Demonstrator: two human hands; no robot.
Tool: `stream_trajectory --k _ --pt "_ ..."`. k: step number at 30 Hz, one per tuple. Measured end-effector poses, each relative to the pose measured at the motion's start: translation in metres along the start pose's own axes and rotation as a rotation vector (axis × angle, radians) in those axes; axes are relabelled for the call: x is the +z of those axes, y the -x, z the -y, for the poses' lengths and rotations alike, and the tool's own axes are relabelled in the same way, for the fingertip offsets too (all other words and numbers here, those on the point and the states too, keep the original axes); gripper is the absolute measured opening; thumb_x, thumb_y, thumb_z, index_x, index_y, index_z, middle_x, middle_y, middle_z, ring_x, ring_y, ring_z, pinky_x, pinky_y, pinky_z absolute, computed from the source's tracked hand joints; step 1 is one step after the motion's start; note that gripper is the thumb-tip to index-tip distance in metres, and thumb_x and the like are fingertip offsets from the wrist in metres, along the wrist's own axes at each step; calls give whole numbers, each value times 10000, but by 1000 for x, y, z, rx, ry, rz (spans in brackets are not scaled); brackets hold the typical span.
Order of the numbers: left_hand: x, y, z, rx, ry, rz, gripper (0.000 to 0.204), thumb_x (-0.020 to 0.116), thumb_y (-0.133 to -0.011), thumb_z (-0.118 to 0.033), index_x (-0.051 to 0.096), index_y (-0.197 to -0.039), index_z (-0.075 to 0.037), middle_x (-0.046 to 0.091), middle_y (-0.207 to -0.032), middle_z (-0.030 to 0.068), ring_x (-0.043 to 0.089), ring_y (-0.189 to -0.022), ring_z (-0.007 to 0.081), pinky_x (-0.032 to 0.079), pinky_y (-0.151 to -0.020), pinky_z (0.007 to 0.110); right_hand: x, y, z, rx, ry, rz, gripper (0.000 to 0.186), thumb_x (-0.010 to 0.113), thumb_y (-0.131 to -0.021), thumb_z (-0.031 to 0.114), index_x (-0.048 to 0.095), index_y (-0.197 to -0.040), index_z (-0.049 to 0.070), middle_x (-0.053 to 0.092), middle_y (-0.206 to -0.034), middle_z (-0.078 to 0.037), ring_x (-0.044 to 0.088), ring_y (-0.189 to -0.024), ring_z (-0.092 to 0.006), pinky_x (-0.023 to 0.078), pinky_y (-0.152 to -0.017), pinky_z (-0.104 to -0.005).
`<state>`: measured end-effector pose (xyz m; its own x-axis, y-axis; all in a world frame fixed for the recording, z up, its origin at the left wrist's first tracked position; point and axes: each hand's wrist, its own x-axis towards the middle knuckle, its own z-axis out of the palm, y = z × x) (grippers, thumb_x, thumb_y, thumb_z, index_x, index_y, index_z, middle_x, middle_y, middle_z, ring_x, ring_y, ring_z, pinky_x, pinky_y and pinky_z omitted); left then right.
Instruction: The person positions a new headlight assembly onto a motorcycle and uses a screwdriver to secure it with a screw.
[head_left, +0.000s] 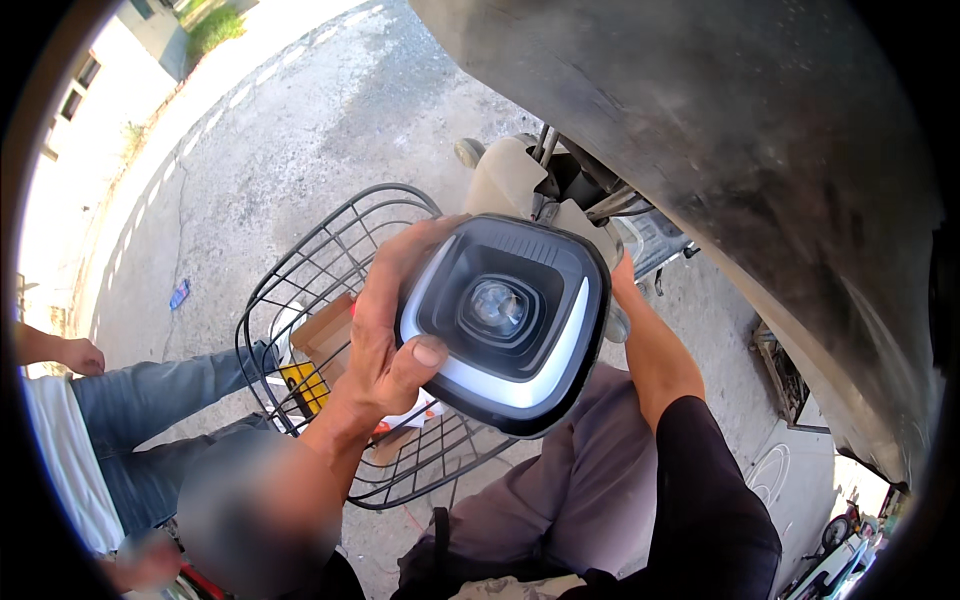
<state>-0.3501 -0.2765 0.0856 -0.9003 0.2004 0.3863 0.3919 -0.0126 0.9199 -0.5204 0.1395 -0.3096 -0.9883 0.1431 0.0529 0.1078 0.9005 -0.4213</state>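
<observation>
My left hand [395,350] grips a squarish black headlamp [498,306] by its left side, thumb on the front rim. The lamp faces up at me, with a white band round its sides and bottom. Behind it is a beige scooter front [510,175] with forks and cables. My right hand [620,275] reaches up behind the lamp's right side; its fingers are hidden. A black wire basket [270,320] below my left hand holds cardboard, a yellow item and other things.
Another person [140,400] in jeans stands at left, partly blurred, one hand visible. A large dark scuffed panel [760,130] overhangs the upper right. Concrete ground [350,100] has a small blue object [180,294]. A coiled hose [770,470] and bikes [840,530] are at lower right.
</observation>
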Motion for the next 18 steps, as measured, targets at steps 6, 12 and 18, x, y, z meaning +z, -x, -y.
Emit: stream_trajectory --k 6,12,18 --pt "-3 0 1 10 -83 -3 991 592 -1021 -689 429 -1618 84 571 -1567 262 601 -1410 343 465 -1190 464 -8 -4 4 17 1 -10 435 733 -919 241 749 -1291 17 776 -1218 -277 737 -1172 -458 570 -985 -493" --pt "0 2 -1 -16 -54 -24 997 595 -1014 -697 432 -1616 82 572 -1544 250 593 -1411 341 458 -1191 457 3 -10 26 27 3 -12 460 729 -947 269 734 -1334 21 777 -1259 -261 735 -1202 -441 563 -1008 -482" --pt "-1 -1 -5 -19 -59 5 1038 660 -937 -694 444 -1593 81 574 -1470 278 595 -1393 367 447 -1179 461 -24 -4 22 9 -89 -6 485 725 -975 296 718 -1378 25 777 -1300 -246 732 -1231 -424 557 -1032 -471"
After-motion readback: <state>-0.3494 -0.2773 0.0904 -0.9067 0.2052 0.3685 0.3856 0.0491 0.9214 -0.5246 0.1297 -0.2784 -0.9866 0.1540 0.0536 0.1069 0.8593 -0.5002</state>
